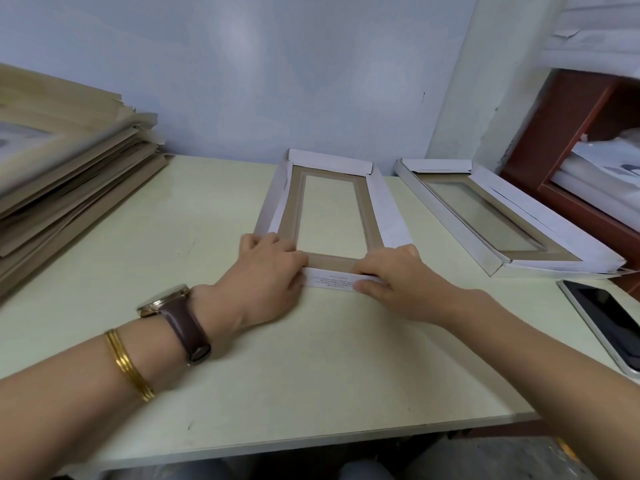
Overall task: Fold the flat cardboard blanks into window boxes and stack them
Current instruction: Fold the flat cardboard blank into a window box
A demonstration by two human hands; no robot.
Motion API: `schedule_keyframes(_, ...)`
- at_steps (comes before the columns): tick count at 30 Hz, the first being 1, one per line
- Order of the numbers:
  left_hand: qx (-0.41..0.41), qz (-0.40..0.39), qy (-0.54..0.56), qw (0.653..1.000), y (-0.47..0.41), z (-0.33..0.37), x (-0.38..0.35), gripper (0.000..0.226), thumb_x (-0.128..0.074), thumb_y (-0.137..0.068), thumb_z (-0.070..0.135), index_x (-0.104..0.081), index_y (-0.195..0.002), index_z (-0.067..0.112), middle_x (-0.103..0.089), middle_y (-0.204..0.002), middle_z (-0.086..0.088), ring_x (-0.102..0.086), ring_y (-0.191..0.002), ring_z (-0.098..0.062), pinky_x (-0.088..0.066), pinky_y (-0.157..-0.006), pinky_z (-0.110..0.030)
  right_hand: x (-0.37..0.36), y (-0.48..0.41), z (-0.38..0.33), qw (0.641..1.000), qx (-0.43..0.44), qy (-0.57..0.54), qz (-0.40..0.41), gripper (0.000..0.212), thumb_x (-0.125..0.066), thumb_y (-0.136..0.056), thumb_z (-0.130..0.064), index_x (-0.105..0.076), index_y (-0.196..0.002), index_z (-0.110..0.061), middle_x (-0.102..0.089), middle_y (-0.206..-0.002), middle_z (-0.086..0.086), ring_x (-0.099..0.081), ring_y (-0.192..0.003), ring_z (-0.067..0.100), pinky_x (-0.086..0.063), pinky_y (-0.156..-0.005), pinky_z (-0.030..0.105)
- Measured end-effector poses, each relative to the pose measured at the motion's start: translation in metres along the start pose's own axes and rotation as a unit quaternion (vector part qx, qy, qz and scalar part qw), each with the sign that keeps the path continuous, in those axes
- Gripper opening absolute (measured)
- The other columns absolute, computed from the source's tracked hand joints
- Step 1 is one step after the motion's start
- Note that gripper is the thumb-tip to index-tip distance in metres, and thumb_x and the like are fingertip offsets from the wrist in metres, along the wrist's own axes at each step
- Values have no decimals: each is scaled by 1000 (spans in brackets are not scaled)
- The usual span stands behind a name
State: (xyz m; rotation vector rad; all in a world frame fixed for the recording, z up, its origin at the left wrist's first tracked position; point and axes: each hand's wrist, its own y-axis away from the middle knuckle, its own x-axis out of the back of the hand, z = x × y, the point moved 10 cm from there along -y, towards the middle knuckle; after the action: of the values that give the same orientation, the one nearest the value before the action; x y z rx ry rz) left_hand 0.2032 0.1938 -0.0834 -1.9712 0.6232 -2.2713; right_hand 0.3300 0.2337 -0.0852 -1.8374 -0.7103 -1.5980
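Note:
A cardboard window box blank (381, 206) lies on the table's middle, brown inside, with a clear window and white side flaps partly raised. Its near white flap (330, 279) carries small print. My left hand (270, 271) pinches the left end of that flap, fingers over the near left corner. My right hand (391, 277) pinches the flap's right end at the near right corner. A folded window box (498, 220) lies at an angle to the right. A tall pile of flat brown blanks (69, 174) stands at the far left.
A pale green table (207, 220) meets a light blue wall. A phone or tablet (609, 320) lies near the right edge. A red-brown shelf (568, 133) with white papers stands at the right. The table's front edge runs below my arms.

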Motion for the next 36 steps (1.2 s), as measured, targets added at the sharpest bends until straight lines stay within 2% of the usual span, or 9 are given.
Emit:
schedule_keyframes(3,-51,-10,60,997,-9,29,-3,12,-44,-96,16,-54,-92,12,-40,-83,2,-40,-81,-21,-33,-73,-32,2,-7,-32,998,46,-15,49,19,-46,-100,-27,-61,-97,-17,-49,-78,-1,-43,-77,19,-25,-71,35)
schedule_keyframes(6,-57,-9,57,997,-14,38,-9,12,-43,-96,11,-55,-94,11,-39,-83,2,-40,-82,-20,-32,-70,-28,5,-8,-42,996,55,-19,72,29,-43,-102,-29,-62,-93,-10,-51,-71,7,-43,-69,26,-30,-66,37)
schedule_keyframes(9,-55,-16,77,995,-13,32,-9,21,-42,-98,16,-63,-103,13,-47,-83,0,-45,-83,-21,-36,-72,-31,7,-4,-40,995,54,-34,81,20,-48,-100,-21,-65,-106,-14,-51,-71,8,-47,-70,29,-39,-68,42)
schedule_keyframes(11,-53,-26,79,995,-12,27,-8,23,-43,-99,21,-64,-101,13,-50,-83,-1,-48,-83,-21,-35,-69,-32,7,-1,-37,994,57,-33,91,15,-51,-98,-18,-65,-98,-15,-45,-68,2,-42,-68,26,-34,-65,38)
schedule_keyframes(14,-44,-34,69,996,-9,16,-6,26,-43,-100,25,-62,-92,8,-46,-80,2,-42,-78,-18,-29,-64,-31,4,2,-24,996,38,8,83,25,-49,-99,-24,-51,-76,-15,-43,-71,-2,-38,-72,22,-27,-67,34)
schedule_keyframes(20,-53,-31,36,997,-1,-9,4,26,-47,-99,32,-66,-94,14,-53,-79,4,-46,-85,-20,-38,-73,-33,10,21,7,994,11,46,95,29,-53,-98,-28,-49,-71,-18,-43,-66,-10,-42,-83,21,-19,-69,31)
schedule_keyframes(24,-61,-13,-19,998,4,-22,11,26,-46,-98,41,-68,-101,26,-62,-83,9,-41,-89,-16,-22,-70,-30,16,39,34,994,-15,44,101,24,-54,-97,-29,-66,-81,-16,-58,-77,-10,-45,-96,14,-19,-82,30)
schedule_keyframes(29,-68,-5,16,998,8,-31,15,22,-53,-96,39,-69,-109,32,-56,-75,10,-37,-88,-17,-20,-71,-30,26,43,35,990,6,61,127,9,-70,-87,-24,-74,-82,-18,-53,-93,-7,-35,-91,15,-18,-80,33)
schedule_keyframes(36,-71,8,64,995,11,-41,21,27,-62,-89,43,-68,-75,20,-42,-59,22,-41,-83,-21,-24,-70,-29,30,46,55,991,-6,41,125,6,-77,-81,-21,-76,-82,-16,-54,-92,-3,-39,-83,16,-32,-73,34)
